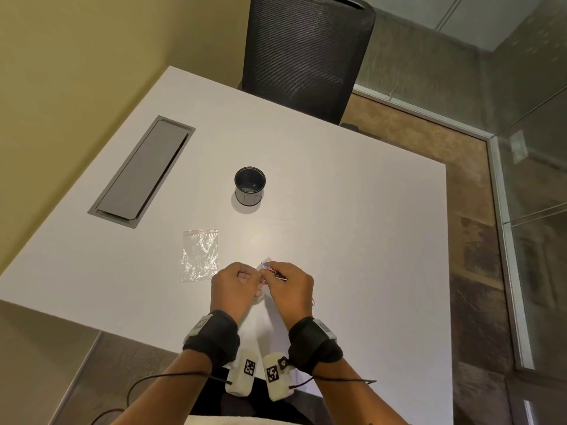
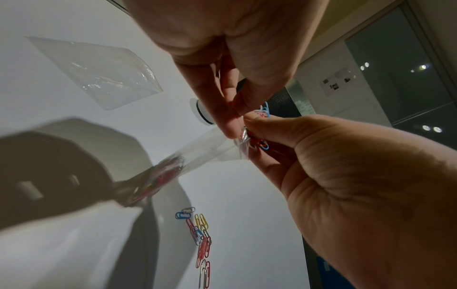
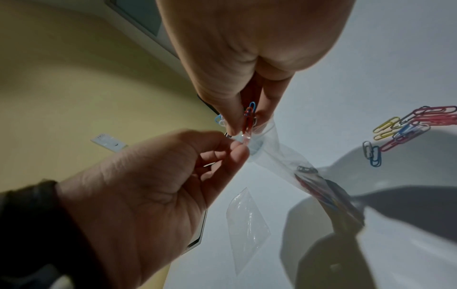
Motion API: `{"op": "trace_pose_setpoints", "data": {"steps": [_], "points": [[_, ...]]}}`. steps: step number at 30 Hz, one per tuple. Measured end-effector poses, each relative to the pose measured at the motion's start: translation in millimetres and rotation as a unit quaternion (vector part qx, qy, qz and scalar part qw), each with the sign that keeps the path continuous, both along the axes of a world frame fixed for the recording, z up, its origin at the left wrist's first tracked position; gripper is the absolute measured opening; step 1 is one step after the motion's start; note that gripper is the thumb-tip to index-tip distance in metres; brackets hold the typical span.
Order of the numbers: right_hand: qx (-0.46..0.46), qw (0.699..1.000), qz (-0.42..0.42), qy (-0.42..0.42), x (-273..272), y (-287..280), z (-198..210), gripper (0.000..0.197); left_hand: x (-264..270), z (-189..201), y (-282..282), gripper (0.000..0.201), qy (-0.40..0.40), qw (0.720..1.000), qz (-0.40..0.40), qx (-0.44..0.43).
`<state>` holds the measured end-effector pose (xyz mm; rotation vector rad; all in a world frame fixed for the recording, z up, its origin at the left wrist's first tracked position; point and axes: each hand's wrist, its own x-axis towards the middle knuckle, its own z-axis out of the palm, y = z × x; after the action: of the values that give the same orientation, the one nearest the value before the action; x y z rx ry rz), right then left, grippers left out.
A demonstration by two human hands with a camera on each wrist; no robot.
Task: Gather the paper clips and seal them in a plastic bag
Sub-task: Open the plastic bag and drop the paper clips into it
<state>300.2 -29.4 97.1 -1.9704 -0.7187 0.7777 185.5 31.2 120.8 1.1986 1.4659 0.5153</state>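
White counter, both hands up over its near edge, clips going in at the bag's mouth.
Left hand has its grip pinching the rim of the plastic bag, which hangs down from the fingers towards the counter with several bagged clips bunched at its bottom end. Right hand has its grip pressed on a small bunch of paper clips, red and blue, tips right at the bag's opening. More loose clips lie in a coloured heap on the counter under the hands. Just left of the hands, a spare bag lies flat; further back stands a black cup, and a mesh chair sits beyond the far edge.
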Motion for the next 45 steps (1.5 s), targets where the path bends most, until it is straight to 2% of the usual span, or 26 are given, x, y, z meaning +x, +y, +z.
{"op": "trace_pose_setpoints", "data": {"steps": [8,13,19,23,31,36,39,42,45], "points": [[-0.022,0.999,0.041,-0.003,3,-3,-2,0.016,0,-7,4,0.017,0.008,1.0,0.007,0.008],[-0.035,0.993,0.105,-0.039,6,4,4,0.017,1,-6,4,0.013,0.004,1.0,0.01,0.009],[-0.057,0.985,0.157,-0.053,9,13,8,0.019,1,-9,6,0.021,0.022,0.999,0.019,0.024],[-0.086,0.978,0.181,-0.061,12,18,8,0.029,1,-9,6,0.017,0.016,0.999,0.02,0.023],[-0.07,0.975,0.204,-0.049,15,25,18,0.038,-3,-13,10,0.029,0.03,0.999,-0.005,0.039],[-0.037,0.987,0.155,-0.029,16,20,19,0.036,-4,-14,10,0.03,0.044,0.998,-0.01,0.045],[-0.024,0.994,0.104,-0.006,22,17,23,0.027,-5,-12,12,0.019,0.029,0.999,0.005,0.029],[-0.002,0.998,0.023,0.065,41,10,22,0.016,-8,-9,12,0.013,0.022,1.0,0.006,0.019],[-0.001,0.987,-0.064,0.146,64,-5,12,0.012,-13,-12,13,0.018,0.031,0.999,0.003,0.032]]}}
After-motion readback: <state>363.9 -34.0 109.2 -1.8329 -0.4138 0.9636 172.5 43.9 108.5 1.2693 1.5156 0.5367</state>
